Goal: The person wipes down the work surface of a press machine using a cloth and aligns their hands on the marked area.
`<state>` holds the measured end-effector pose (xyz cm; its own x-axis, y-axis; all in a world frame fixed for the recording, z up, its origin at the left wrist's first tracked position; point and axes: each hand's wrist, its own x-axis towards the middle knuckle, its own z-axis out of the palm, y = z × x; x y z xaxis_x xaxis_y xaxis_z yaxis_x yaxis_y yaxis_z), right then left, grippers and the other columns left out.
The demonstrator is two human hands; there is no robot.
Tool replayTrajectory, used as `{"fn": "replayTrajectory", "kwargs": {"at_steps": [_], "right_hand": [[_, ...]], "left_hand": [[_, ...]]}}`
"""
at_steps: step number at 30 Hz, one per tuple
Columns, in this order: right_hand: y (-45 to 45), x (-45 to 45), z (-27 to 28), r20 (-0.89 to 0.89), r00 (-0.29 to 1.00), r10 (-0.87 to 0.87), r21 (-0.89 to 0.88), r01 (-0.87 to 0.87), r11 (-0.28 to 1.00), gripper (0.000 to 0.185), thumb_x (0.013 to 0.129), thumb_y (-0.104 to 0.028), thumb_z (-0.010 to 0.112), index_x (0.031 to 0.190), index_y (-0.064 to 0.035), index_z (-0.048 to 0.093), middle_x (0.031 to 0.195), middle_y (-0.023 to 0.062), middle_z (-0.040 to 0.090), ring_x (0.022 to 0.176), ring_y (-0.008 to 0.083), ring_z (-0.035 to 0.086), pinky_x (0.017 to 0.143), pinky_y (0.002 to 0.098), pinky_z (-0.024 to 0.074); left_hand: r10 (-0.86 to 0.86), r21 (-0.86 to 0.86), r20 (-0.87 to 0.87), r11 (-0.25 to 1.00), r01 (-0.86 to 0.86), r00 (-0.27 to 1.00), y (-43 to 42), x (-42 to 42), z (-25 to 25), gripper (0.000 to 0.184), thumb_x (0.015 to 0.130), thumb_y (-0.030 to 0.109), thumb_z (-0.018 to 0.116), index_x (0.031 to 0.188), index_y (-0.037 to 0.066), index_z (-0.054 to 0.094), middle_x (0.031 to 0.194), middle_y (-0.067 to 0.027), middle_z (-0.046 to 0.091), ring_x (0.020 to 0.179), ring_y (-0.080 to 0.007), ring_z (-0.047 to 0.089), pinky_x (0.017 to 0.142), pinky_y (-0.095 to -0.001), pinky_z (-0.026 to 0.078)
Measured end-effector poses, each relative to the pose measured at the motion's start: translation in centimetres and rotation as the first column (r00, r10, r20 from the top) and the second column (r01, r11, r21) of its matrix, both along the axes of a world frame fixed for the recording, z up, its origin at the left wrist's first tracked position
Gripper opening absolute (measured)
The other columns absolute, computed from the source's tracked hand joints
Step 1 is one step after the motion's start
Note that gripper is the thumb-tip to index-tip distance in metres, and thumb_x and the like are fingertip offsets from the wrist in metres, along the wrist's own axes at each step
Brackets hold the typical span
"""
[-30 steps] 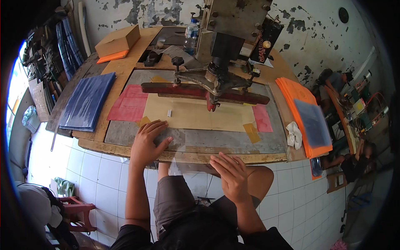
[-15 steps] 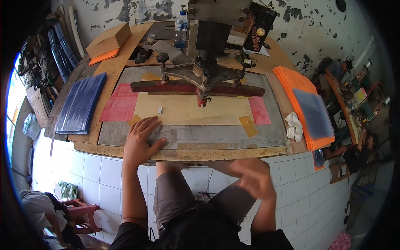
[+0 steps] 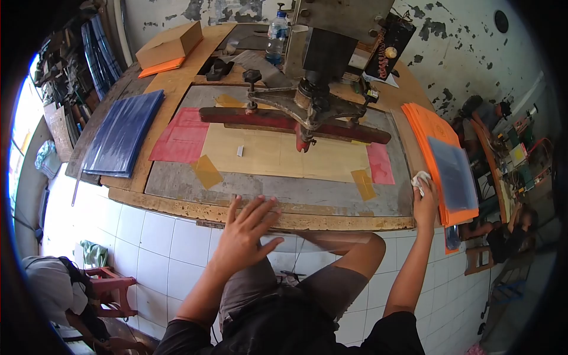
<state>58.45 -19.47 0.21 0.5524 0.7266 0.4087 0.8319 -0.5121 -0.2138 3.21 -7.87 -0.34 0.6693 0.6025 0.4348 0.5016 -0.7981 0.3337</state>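
Observation:
My left hand is at the front edge of the worktable, palm down with fingers spread. Beside its thumb a see-through plastic sheet shows over my thighs; I cannot tell whether the hand touches it. At the right front corner, my right hand is closed on a crumpled white cloth. Between the hands lies a grey bed plate with a pale yellow sheet, pink pieces and brown tape. A small white piece rests on the yellow sheet.
A press head with a red bar hangs over the plate. Orange folders topped by clear plastic lie right, blue plastic covers left. Behind stand a cardboard box and a bottle. Other people sit at both sides.
My left hand has drawn back from the plate to the table's front edge. My right hand has moved from over my thigh to the right and taken hold of the cloth. The view has shifted slightly.

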Motion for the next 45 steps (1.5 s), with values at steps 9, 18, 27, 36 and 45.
{"fn": "replayTrajectory", "kwargs": {"at_steps": [9, 18, 27, 36, 45], "right_hand": [[1.8, -22.2, 4.8, -0.057, 0.778, 0.625, 0.427, -0.547, 0.72, 0.034, 0.097, 0.001, 0.077, 0.13, -0.0076, 0.082, 0.147, 0.0153, 0.072, 0.139, 0.0329, 0.067, 0.117, 0.0483, 0.0515], [5.4, -23.4, 2.2, -0.067, 0.788, 0.612, 0.186, -0.593, 0.784, 0.032, 0.098, -0.013, 0.081, 0.13, -0.0114, 0.082, 0.146, 0.0073, 0.073, 0.136, 0.0345, 0.066, 0.114, 0.0492, 0.0514], [4.6, -27.0, 2.7, -0.008, 0.772, 0.636, 0.167, -0.626, 0.762, 0.025, 0.102, -0.01, 0.076, 0.125, -0.0053, 0.081, 0.145, 0.0115, 0.074, 0.13, 0.0368, 0.069, 0.113, 0.0512, 0.0533], [6.1, -27.1, 2.6, -0.078, 0.779, 0.622, 0.159, -0.606, 0.779, 0.023, 0.101, -0.007, 0.073, 0.122, -0.0032, 0.082, 0.152, 0.0096, 0.071, 0.136, 0.036, 0.067, 0.116, 0.0521, 0.0511], [8.2, -28.8, 2.2, -0.124, 0.558, 0.82, 0.13, -0.81, 0.571, 0.023, 0.097, -0.005, 0.073, 0.118, -0.0053, 0.082, 0.15, 0.007, 0.072, 0.145, 0.0324, 0.062, 0.123, 0.0531, 0.0446]], "left_hand": [[-0.059, -0.043, 0.059, 0.997, 0.061, 0.996, -2.8, 4.8, -1.5, 0.064, 0.099, 0.047, 0.081, 0.152, 0.015, 0.069, 0.169, -0.0105, 0.056, 0.158, -0.0322, 0.05, 0.133, -0.0641, 0.027], [0.012, 0.109, 0.034, 0.994, -0.015, 0.999, -3.4, 5.7, -5.0, 0.062, 0.101, 0.045, 0.079, 0.158, 0.024, 0.066, 0.175, -0.0003, 0.053, 0.161, -0.0257, 0.048, 0.128, -0.0504, 0.034], [0.031, 0.135, 0.158, 0.989, -0.052, 0.987, -3.3, 6.4, -6.3, 0.059, 0.098, 0.04, 0.081, 0.155, 0.028, 0.069, 0.177, -0.0058, 0.05, 0.159, -0.0277, 0.049, 0.124, -0.048, 0.037], [0.053, 0.184, 0.156, 0.979, -0.082, 0.986, -3.1, 6.2, -7.0, 0.057, 0.093, 0.04, 0.085, 0.148, 0.033, 0.075, 0.178, -0.0212, 0.042, 0.161, -0.0372, 0.044, 0.125, -0.05, 0.036], [0.076, 0.188, 0.175, 0.976, -0.109, 0.982, -3.2, 6.3, -7.1, 0.045, 0.093, 0.04, 0.084, 0.137, 0.03, 0.079, 0.179, -0.0222, 0.041, 0.163, -0.0369, 0.044, 0.128, -0.0499, 0.034]]}}
